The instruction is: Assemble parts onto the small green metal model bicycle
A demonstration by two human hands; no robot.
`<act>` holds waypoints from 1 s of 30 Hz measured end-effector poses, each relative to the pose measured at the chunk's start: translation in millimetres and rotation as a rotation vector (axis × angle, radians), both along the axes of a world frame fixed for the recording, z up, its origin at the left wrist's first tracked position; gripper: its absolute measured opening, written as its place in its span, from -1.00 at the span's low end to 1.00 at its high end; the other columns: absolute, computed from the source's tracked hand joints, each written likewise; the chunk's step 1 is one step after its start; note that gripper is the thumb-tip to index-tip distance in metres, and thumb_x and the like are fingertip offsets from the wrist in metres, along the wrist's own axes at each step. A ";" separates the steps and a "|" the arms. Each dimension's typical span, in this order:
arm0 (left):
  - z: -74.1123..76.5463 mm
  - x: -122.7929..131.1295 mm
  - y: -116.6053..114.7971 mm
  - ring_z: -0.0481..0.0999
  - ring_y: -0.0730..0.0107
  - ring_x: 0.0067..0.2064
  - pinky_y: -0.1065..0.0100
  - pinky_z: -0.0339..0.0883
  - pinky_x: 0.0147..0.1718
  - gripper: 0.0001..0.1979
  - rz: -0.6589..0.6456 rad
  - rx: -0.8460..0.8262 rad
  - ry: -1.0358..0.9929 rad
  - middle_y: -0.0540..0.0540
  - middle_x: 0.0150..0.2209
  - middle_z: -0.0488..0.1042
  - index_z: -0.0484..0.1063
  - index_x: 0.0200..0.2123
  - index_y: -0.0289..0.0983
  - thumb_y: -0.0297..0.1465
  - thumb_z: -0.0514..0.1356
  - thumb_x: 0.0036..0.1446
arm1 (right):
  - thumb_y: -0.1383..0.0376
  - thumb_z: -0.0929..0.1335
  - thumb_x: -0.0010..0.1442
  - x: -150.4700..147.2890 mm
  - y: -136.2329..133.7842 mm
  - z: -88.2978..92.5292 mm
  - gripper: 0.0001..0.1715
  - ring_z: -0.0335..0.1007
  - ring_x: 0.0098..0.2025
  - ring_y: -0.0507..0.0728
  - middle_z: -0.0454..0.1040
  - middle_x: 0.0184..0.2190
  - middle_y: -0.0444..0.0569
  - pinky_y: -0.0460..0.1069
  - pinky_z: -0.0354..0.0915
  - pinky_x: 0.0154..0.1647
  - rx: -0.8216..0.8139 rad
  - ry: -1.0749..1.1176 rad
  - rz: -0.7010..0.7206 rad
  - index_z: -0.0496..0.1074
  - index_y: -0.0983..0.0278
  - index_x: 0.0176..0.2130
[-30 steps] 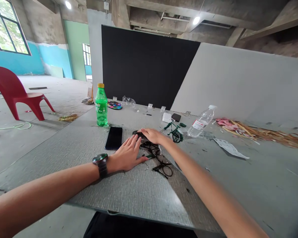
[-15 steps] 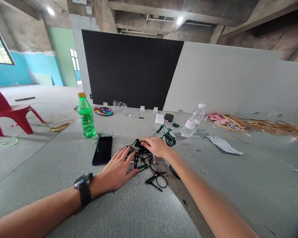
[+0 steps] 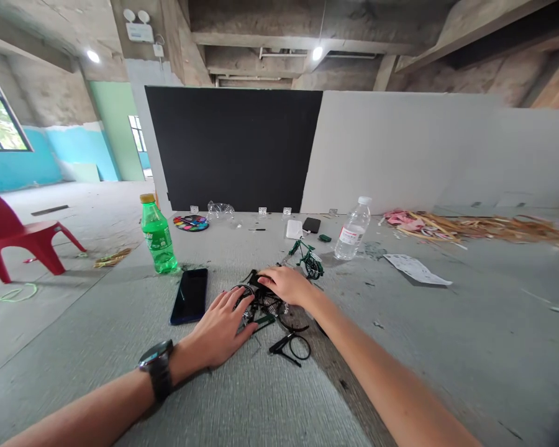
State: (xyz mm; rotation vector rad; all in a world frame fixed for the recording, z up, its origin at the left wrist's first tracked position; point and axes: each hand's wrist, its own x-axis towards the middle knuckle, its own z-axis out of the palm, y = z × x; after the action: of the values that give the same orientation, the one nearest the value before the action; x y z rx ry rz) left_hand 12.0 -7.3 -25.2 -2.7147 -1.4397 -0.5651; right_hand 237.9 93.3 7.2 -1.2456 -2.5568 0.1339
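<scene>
Black wiry parts pile (image 3: 265, 301) on our grey textured counter (image 3: 242, 397) | left hand (image 3: 221, 323) flat, fingers spread | right hand (image 3: 286, 284) fingers pressing pile

Green bottle (image 3: 157, 241) with yellow cap, black phone (image 3: 189, 295), red chair (image 3: 10, 234), seemingly dark-green parts (image 3: 265, 305)

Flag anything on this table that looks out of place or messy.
A loose pile of straw-like strips and pink scraps sprawls along the table's far right edge, and a wet-looking patch lies beside the clear bottle.
</scene>
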 end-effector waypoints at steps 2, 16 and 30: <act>3.0 0.2 1.5 0.22 -0.03 0.36 -0.10 0.15 0.31 -0.44 -0.017 -0.008 -0.009 -0.29 0.34 0.24 0.23 0.30 -0.25 -0.08 0.03 0.38 | -0.02 0.17 0.44 -0.6 0.1 0.5 -0.46 0.52 0.05 0.21 0.60 0.03 0.02 0.02 0.33 0.05 0.001 -0.008 -0.001 0.52 0.15 0.11; 3.7 -0.7 6.0 0.24 -0.03 0.35 -0.07 0.15 0.30 -0.40 -0.038 -0.037 -0.024 -0.29 0.33 0.24 0.22 0.32 -0.23 -0.04 0.04 0.36 | -0.09 0.10 0.43 -5.2 -5.0 2.5 -0.38 0.54 0.03 0.22 0.60 0.03 -0.01 0.01 0.34 -0.01 0.004 -0.056 -0.064 0.48 0.12 0.14; 0.9 4.5 3.5 0.26 -0.02 0.32 -0.10 0.15 0.29 -0.47 -0.038 0.019 -0.034 -0.29 0.30 0.28 0.26 0.28 -0.22 -0.09 0.04 0.37 | -0.06 0.13 0.44 -7.5 -8.9 3.8 -0.42 0.55 0.02 0.22 0.62 -0.01 0.02 0.01 0.34 0.03 0.011 -0.072 -0.099 0.50 0.13 0.13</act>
State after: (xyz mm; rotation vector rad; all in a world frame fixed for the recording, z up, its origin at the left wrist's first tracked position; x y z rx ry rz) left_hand 16.4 -3.8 -24.3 -2.7360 -1.3851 -0.6263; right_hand 230.5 84.5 11.0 -1.3935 -2.5456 0.0546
